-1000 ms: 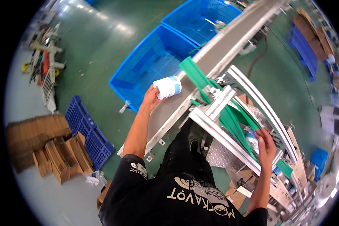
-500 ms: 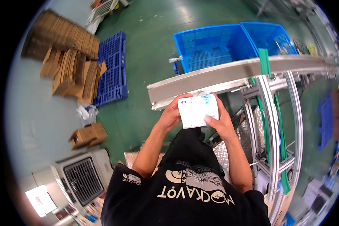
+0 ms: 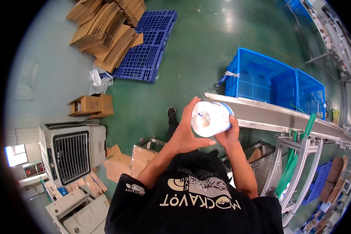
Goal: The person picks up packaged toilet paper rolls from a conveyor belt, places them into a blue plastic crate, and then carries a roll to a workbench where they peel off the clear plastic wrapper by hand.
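A white paper roll (image 3: 214,117) in clear, blue-printed wrap is held out in front of my chest. Its round end, with a dark core hole in the middle, faces me. My right hand (image 3: 229,134) grips the roll from its right and lower side, with the thumb by the blue print. My left hand (image 3: 186,130) curves beside the roll's left end, thumb and fingers spread wide apart. Those fingertips lie along the upper left edge, and whether they press on it is hard to tell.
A metal conveyor rail (image 3: 269,113) runs off to the right, with blue crates (image 3: 267,62) behind it. Aluminium frame posts (image 3: 304,171) stand at right. Far left are a blue pallet (image 3: 152,43), stacked cardboard (image 3: 105,31), an open carton (image 3: 99,104) and an air cooler (image 3: 72,156).
The roll has turned from its printed side to its round end. My left hand has loosened and spread. My view has swung left, so the rail and crates sit farther right.
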`<state>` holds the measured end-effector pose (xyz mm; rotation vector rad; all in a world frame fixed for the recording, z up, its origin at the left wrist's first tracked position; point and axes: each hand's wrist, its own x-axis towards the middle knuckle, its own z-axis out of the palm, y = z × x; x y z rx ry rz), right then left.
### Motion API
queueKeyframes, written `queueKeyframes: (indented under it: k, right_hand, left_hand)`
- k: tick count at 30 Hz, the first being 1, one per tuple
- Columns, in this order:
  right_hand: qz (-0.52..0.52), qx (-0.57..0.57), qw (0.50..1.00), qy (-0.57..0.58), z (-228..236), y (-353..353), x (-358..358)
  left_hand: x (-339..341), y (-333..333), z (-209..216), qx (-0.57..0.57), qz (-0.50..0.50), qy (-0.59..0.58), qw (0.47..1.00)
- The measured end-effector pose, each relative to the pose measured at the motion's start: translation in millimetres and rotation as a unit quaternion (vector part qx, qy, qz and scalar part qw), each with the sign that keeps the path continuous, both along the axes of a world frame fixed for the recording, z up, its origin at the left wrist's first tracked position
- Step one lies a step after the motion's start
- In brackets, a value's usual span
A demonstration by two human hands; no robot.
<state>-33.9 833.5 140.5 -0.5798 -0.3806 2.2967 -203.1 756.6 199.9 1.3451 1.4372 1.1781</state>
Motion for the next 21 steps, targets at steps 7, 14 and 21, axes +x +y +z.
queueKeyframes:
  k: [7,14,21]
  right_hand:
    - [-0.026,0.309,0.904,-0.295,10,70,-169]
    - [-0.025,0.505,0.746,-0.433,72,153,-278]
    - [-0.079,0.47,0.779,-0.407,69,269,-327]
  left_hand:
    - [-175,84,-32,-0.063,0.037,-0.176,0.982]
    - [-282,185,-36,-0.131,0.018,-0.565,0.814]
    - [-318,318,-50,-0.196,0.032,-0.592,0.781]
